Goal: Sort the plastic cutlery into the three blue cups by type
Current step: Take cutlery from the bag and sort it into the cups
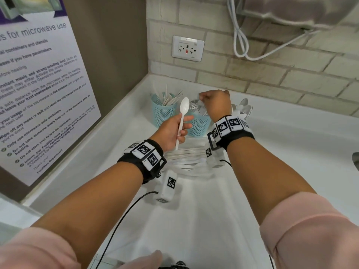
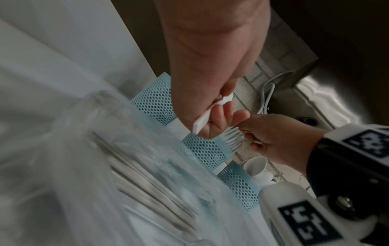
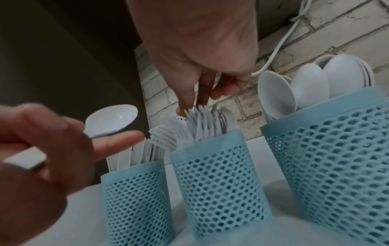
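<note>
White plastic spoon (image 1: 182,117) sits clamped in your left hand (image 1: 171,133), while your right hand (image 1: 215,102) pinches a fork (image 3: 201,116) over the middle blue cup (image 3: 216,183).

Left hand (image 1: 171,133) gripping, raised; right hand (image 1: 215,102) fingers pinched, pointing down.

The head view was bright and evenly lit, the white counter (image 1: 281,152) near washed out, with soft shadows beneath the forearms. Its edges bowed, the poster (image 1: 38,90) at nine o'clock curving. Both wrist views were dimmer and grainy; the plastic bag (image 2: 105,166) at seven o'clock and the left hand (image 3: 38,158) at eight o'clock were blurred.
</note>
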